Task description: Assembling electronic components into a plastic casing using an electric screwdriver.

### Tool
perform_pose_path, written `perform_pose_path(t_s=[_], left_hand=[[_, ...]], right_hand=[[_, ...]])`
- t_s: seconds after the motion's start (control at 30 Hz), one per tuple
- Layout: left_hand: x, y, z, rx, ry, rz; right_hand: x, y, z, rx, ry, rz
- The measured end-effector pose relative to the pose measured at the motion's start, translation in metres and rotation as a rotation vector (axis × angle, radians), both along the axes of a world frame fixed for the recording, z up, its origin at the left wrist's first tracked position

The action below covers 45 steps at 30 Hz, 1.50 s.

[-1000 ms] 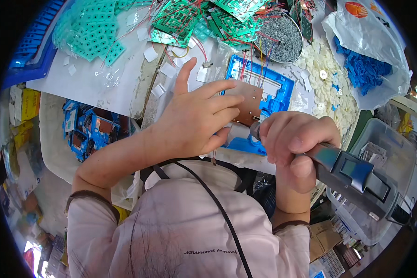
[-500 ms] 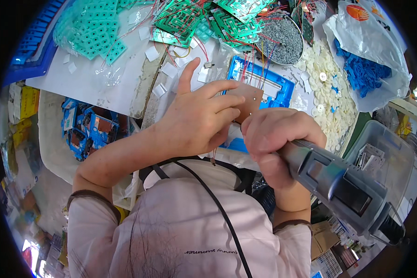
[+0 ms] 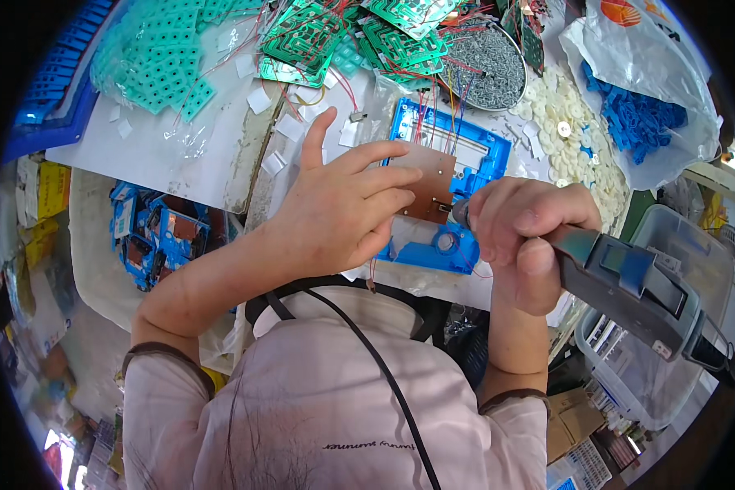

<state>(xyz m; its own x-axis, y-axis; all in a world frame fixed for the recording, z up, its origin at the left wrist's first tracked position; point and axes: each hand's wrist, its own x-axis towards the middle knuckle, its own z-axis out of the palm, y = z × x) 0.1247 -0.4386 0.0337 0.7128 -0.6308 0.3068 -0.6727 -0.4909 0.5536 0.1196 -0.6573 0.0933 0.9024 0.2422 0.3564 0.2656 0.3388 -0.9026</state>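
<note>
Under the spread left hand, a brown board is laid on the blue case — but whether it is fixed cannot be told. A grey power tool is held by the right hand.

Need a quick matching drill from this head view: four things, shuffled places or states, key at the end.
1. Left hand
2. Grey power tool
3. Brown board
4. Blue pieces

a. In a translucent plastic bag
b. Lying over part of the blue casing
c. Fingers spread over the board
d. Gripped by the right hand

Pairs: 1-c, 2-d, 3-b, 4-a
</note>
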Motion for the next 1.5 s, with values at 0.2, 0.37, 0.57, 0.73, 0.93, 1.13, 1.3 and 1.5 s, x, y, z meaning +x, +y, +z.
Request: perform_pose_path(t_s=[0.2, 0.37, 0.57, 0.73, 0.93, 1.13, 1.3, 1.5], left_hand=[[0.001, 0.0, 0.001, 0.001, 0.001, 0.0], [0.005, 0.0, 0.01, -0.051, 0.054, 0.008], [0.016, -0.047, 0.096, -0.576, 0.093, 0.062], [0.022, -0.095, 0.116, -0.601, -0.255, 0.21], [0.025, -0.123, 0.114, -0.734, -0.353, 0.34], [0.021, -0.132, 0.117, -0.794, -0.368, 0.424], [0.019, -0.128, 0.118, -0.779, -0.387, 0.422], [0.028, -0.152, 0.104, -0.889, -0.645, 0.507]], right_hand=[[0.001, 0.0, -0.003, -0.027, -0.012, -0.006], [-0.003, 0.008, -0.005, -0.001, 0.043, -0.055], [-0.001, 0.016, 0.005, -0.265, 0.09, -0.33], [-0.011, 0.002, 0.024, -0.126, 0.027, -0.439], [-0.009, -0.01, 0.032, -0.048, -0.034, -0.451], [-0.005, -0.01, 0.034, -0.01, -0.053, -0.4], [0.0, -0.008, 0.036, -0.001, -0.055, -0.369], [0.004, -0.005, 0.038, 0.011, -0.06, -0.332]])
